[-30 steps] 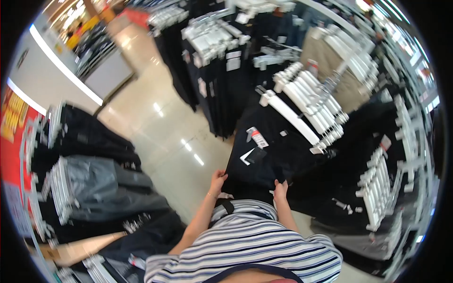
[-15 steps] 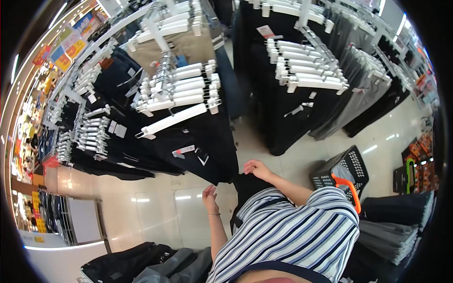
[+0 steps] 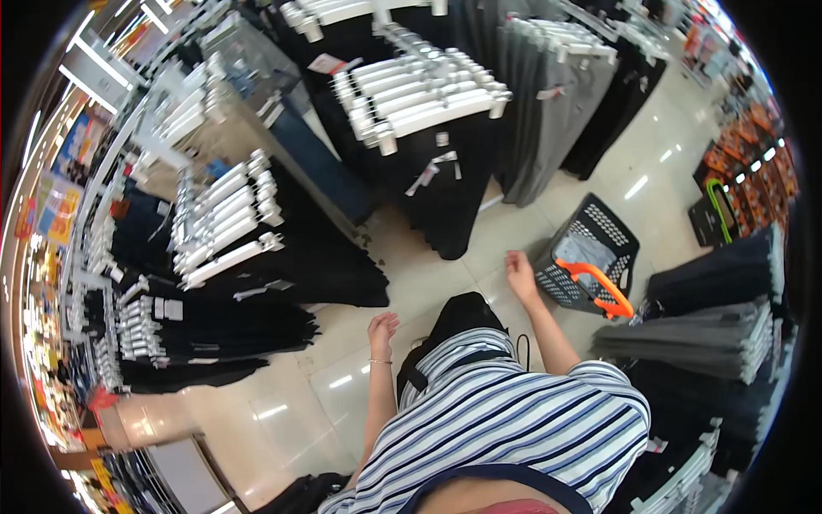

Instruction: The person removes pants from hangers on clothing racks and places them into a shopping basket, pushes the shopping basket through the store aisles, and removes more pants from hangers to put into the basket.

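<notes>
My left hand [image 3: 383,328] hangs in front of my body over the tiled floor, fingers loosely bent and holding nothing. Out to the right, my right hand [image 3: 519,272] is open and empty, close to the left side of a dark grey perforated shopping basket [image 3: 561,287]. The frames do not show whether that hand touches the basket. An orange handle [image 3: 612,295] lies across the basket's near side, and a greyish folded item [image 3: 585,248] sits inside. Black trousers [image 3: 441,201] hang from white clip hangers [image 3: 428,98] ahead of me.
More black trousers [image 3: 317,248] hang on a rack to the left. Grey trousers [image 3: 539,111] hang ahead to the right. Racks with dark and grey clothes [image 3: 685,338] stand at my right, beyond the basket. Orange packages [image 3: 749,163] fill a shelf at far right.
My view has turned to the right, so the racks shift left. My right hand has moved away from my body, out toward the basket. My left hand stays in front of me.
</notes>
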Available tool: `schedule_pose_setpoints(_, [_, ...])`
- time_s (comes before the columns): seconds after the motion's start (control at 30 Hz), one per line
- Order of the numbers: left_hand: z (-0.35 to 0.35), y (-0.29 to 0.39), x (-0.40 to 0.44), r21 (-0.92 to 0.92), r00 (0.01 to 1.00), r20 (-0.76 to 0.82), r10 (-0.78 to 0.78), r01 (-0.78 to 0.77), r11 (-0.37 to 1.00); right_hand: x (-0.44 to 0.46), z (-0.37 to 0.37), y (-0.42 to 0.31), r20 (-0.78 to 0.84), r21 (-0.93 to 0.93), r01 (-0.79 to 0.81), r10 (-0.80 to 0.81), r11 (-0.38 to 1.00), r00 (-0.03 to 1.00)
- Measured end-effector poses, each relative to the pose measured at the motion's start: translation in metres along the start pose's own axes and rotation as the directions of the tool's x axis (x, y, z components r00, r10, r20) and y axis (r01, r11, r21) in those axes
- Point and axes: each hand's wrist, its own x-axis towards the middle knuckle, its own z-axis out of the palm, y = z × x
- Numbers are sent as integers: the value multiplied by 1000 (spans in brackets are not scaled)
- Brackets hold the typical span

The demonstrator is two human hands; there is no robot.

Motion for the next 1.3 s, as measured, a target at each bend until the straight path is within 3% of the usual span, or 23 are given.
schedule_pose_setpoints(0.07, [33,-1,3,83,996,87,-7,0,997,12,-44,54,-263,-80,122,-139,989,955])
schedule_pose_setpoints(0.1, [53,-1,3,131,992,121,-25,9,991,10,-76,61,-346,-164,87,-140,983,928])
schedule_pose_setpoints(0.2, [118,-11,0,267,969,234,-85,20,963,-5,-172,90,-480,-483,-68,-199,873,854])
schedule_pose_setpoints(0.27, [162,-26,-7,331,939,327,-108,-7,943,-26,-221,87,-516,-725,-307,-189,617,836])
schedule_pose_setpoints(0.37, [238,-47,-24,384,873,477,-103,-101,918,-48,-280,131,-329,-724,-309,85,616,940])
schedule_pose_setpoints(0.47, [307,-77,-44,381,769,634,-74,-229,896,-49,-304,174,-99,-668,-373,419,644,902])
schedule_pose_setpoints(0.53, [347,-84,-66,455,701,713,-20,-442,773,-48,-301,193,-172,-568,-344,301,748,938])
schedule_pose_setpoints(0.57, [366,-85,-79,473,657,754,-1,-542,695,-49,-303,193,-177,-597,-362,323,716,930])
schedule_pose_setpoints(0.6, [384,-81,-94,464,599,787,148,-732,499,-49,-304,175,-179,-623,-380,349,683,920])
schedule_pose_setpoints(0.67, [419,-66,-124,379,351,861,368,-925,-5,-47,-300,185,-195,-623,-414,380,664,904])
schedule_pose_setpoints(0.77, [467,-56,-137,130,92,980,176,-966,-221,-46,-294,197,-246,-597,-470,409,650,879])
schedule_pose_setpoints(0.87, [501,-88,-109,7,9,1000,-6,-979,-202,-48,-287,198,-315,-569,-511,403,644,859])
schedule_pose_setpoints(0.9, [510,-97,-101,48,55,998,-31,-981,-188,-47,-285,198,-341,-561,-524,398,641,852])
schedule_pose_setpoints(0.97, [519,-100,-90,-23,-21,1000,-13,-980,-199,-39,-285,199,-344,-548,-567,452,615,823])
schedule_pose_setpoints(1.23, [578,-57,-24,-270,-256,957,-134,-957,-104,12,-246,183,-530,-398,-731,512,555,677])
schedule_pose_setpoints(1.3, [604,-42,-1,-308,-292,926,-239,-951,-32,29,-231,169,-605,-308,-779,520,546,604])
